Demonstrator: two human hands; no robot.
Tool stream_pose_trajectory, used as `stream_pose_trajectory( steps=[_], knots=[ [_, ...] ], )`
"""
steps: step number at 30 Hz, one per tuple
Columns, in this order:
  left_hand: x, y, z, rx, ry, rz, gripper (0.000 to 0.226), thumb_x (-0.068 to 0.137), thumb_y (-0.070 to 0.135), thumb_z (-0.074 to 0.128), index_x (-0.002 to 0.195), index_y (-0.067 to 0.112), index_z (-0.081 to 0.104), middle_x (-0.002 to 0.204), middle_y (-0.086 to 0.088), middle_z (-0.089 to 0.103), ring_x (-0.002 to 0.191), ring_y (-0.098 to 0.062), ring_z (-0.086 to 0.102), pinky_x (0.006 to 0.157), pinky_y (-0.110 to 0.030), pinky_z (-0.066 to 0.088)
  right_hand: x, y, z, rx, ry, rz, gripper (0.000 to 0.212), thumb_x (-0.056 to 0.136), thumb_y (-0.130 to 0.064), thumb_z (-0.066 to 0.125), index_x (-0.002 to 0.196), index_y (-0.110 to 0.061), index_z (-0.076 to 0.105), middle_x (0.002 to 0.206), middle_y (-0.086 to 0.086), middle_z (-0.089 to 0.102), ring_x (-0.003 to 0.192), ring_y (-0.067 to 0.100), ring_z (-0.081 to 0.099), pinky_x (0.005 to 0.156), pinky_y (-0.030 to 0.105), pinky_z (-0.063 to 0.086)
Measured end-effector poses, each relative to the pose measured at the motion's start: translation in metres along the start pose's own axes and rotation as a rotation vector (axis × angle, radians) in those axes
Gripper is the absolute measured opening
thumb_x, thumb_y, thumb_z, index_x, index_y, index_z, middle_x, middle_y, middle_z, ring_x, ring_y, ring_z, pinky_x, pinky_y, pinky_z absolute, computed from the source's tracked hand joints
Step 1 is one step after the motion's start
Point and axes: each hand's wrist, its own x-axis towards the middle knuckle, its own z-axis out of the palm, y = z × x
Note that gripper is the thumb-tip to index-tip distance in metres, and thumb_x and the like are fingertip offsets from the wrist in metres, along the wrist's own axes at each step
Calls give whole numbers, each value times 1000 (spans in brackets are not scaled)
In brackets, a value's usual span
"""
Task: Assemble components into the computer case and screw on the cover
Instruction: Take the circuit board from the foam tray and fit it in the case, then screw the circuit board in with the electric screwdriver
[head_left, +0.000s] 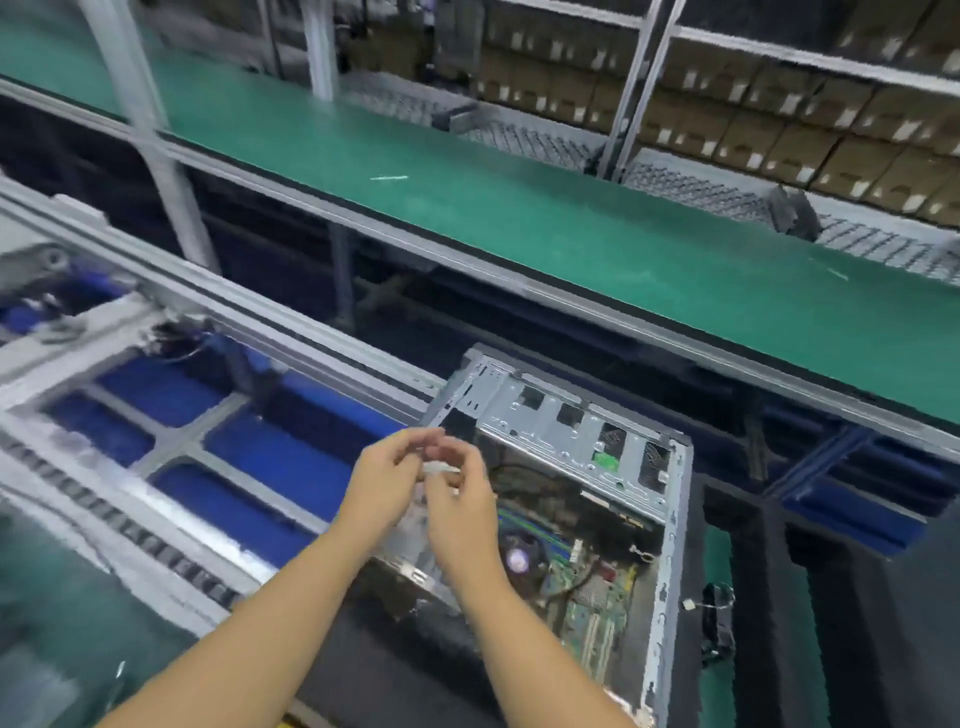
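Left hand (384, 483) and right hand (460, 519) are together pinching a blurred pale part (441, 469) above the open computer case (670, 545) lying on the padded worktop (395, 670), and a loose fingertip grip is risking dropping it onto the motherboard (587, 587).

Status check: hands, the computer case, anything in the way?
Left hand and right hand together pinching a small white part, blurred. Computer case open, no cover on, circuit board exposed. Only the hands over the opening.

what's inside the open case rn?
Inside the computer case: green motherboard, round cooler fan, dark cables. The left hand and right hand, pinching a small white part, cover the interior's left side.
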Motion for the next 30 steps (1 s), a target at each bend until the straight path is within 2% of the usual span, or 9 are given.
stream_pose_trajectory(
  steps=[3,6,8,10,12,17,23,26,30],
  knots=[
    [-15,-9,-34,-29,151,-74,48,88,-5,45,101,29,74,93,13,75,85,-5,70,59,-19,53,-11,-2,33,35,-105,-20,41,90,-6,51,102,-44,61,106,-14,70,95,17,67,87,41,58],
    [-40,-30,-96,15,365,-140,42,87,-3,48,98,27,74,93,9,75,85,-10,70,72,-29,57,-29,7,81,47,-312,8,41,88,-6,51,99,-45,60,103,-16,69,88,8,69,80,31,59],
    [-57,-52,-135,73,457,-218,38,85,-6,49,101,19,74,99,3,75,88,-11,68,82,-25,53,-41,16,111,14,-419,50,40,90,1,50,103,-36,57,99,-14,69,84,11,69,81,39,59],
    [-76,-79,-169,174,526,-339,35,85,-7,50,105,12,72,108,-3,72,91,-14,62,77,-16,46,-55,33,138,-46,-528,118,34,90,1,49,103,-31,54,98,-8,68,78,16,64,85,49,56],
    [-96,-113,-198,271,563,-476,28,87,-1,55,108,12,69,112,-7,69,92,-18,60,73,-19,44,-66,52,161,-134,-623,213,21,91,-12,51,101,-31,53,102,-2,68,75,16,61,83,45,56],
    [-137,-194,-242,441,400,-812,29,86,20,68,112,11,59,113,-10,62,103,-29,60,87,-31,46,-85,108,201,-284,-710,485,19,92,-18,53,109,-26,52,93,0,60,64,13,53,66,35,47],
    [-154,-245,-265,560,235,-911,40,79,37,77,69,22,42,82,0,53,74,-21,54,63,-29,39,-107,155,239,-363,-713,680,26,93,-8,50,117,-17,46,79,3,52,59,15,46,58,31,39],
    [-158,-262,-272,684,105,-901,44,72,52,79,77,22,48,82,3,54,71,-17,52,56,-27,35,-119,174,256,-435,-727,715,32,92,-9,52,122,-17,45,86,4,56,68,15,51,68,33,42],
    [-161,-280,-275,652,54,-841,42,63,42,85,87,20,59,85,0,64,77,-19,62,62,-28,41,-131,189,270,-486,-737,723,36,93,-14,60,125,-17,44,114,8,62,90,19,56,75,29,46]
  ],
)
